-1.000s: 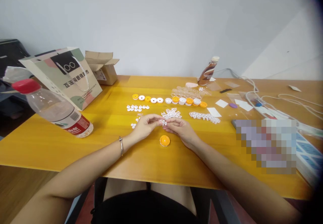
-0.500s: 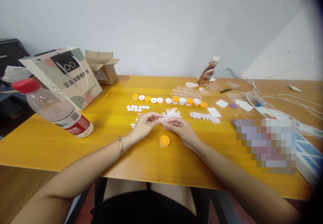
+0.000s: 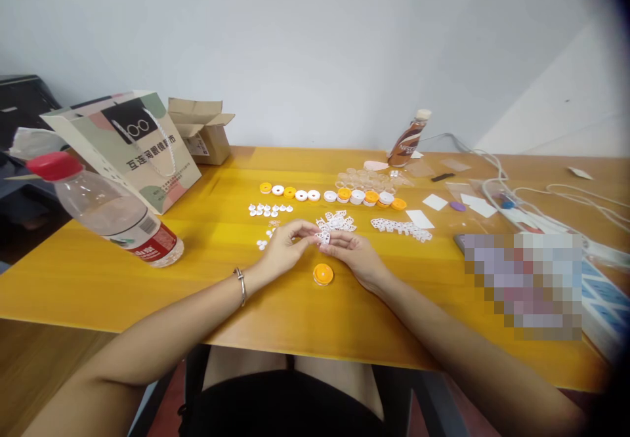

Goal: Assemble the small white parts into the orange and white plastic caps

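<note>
My left hand (image 3: pixel 284 248) and my right hand (image 3: pixel 355 254) meet fingertip to fingertip over the yellow table (image 3: pixel 221 286). Both pinch a small white plastic piece (image 3: pixel 323 235) between them. Just behind the fingers lies a loose heap of white plastic pieces (image 3: pixel 336 222). An orange round cap (image 3: pixel 323 273) lies on the table in front of my right hand. A thin bracelet is on my left wrist.
A row of orange and white caps (image 3: pixel 335 195) runs behind the hands, with small white bits (image 3: pixel 268 210) at left and a white strip (image 3: pixel 401 228) at right. A water bottle (image 3: pixel 105 210), paper bag (image 3: pixel 130 148), cardboard box (image 3: pixel 201 128), brown bottle (image 3: pixel 408 138) and cables (image 3: pixel 531 201) ring the table.
Both hands stay together in the same spot. The fingers have shifted slightly around the small white piece; the view has drifted a little.
</note>
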`<act>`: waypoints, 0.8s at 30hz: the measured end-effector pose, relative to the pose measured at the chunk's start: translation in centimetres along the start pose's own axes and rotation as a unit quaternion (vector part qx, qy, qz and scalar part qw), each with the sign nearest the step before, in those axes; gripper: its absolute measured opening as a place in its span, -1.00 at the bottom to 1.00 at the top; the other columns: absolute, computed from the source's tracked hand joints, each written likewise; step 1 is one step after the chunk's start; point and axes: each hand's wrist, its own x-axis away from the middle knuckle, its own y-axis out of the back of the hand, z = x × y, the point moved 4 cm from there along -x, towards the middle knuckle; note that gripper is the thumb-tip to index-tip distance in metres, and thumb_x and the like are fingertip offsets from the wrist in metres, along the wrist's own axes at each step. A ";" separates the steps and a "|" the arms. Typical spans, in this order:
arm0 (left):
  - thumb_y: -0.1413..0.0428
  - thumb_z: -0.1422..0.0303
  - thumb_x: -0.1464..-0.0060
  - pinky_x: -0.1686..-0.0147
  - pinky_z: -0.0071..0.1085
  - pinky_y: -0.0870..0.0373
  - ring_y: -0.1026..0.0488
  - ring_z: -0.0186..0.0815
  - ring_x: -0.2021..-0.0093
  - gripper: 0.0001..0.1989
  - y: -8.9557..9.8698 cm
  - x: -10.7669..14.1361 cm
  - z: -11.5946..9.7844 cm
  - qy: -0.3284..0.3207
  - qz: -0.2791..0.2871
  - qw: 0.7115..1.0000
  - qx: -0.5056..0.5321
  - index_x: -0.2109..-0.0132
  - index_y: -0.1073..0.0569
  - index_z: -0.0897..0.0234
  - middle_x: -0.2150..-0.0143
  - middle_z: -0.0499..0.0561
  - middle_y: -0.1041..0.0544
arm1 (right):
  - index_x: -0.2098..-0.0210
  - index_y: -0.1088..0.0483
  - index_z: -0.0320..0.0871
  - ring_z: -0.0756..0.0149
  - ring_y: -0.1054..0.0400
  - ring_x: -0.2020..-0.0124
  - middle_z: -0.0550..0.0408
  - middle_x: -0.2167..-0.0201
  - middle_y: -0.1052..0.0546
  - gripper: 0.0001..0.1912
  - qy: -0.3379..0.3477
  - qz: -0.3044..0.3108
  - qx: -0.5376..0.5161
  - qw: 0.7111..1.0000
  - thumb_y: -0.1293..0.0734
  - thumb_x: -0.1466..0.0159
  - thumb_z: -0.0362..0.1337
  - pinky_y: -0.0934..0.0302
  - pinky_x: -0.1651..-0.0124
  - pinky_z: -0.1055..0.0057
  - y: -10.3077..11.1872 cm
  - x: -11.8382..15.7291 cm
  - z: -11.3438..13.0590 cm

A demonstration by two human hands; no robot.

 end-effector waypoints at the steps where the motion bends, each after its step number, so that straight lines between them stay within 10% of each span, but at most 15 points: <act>1: -0.08 0.41 0.02 0.24 -0.43 -0.36 -0.43 -0.39 0.31 -0.88 0.0 0.0 0.0 -0.003 0.002 1.000 -0.004 0.27 -0.43 0.32 0.33 0.01 -0.50 | 0.40 -0.46 -0.11 0.40 -0.38 0.35 0.16 0.42 -0.53 -0.76 -0.002 0.003 0.003 1.000 -0.44 0.11 -0.27 -0.19 0.08 0.34 0.0 0.0 0.0; 24: -0.02 0.42 -0.04 0.19 -0.40 -0.32 -0.39 -0.37 0.26 -0.86 0.5 0.1 -1.6 -0.093 0.040 0.990 -0.097 0.25 -0.46 0.28 0.29 0.02 -0.47 | 0.36 -0.49 -0.10 0.36 -0.40 0.31 0.12 0.33 -0.55 -0.73 -0.026 0.050 0.006 0.998 -0.44 0.11 -0.25 -0.19 0.05 0.28 -0.3 0.2 0.1</act>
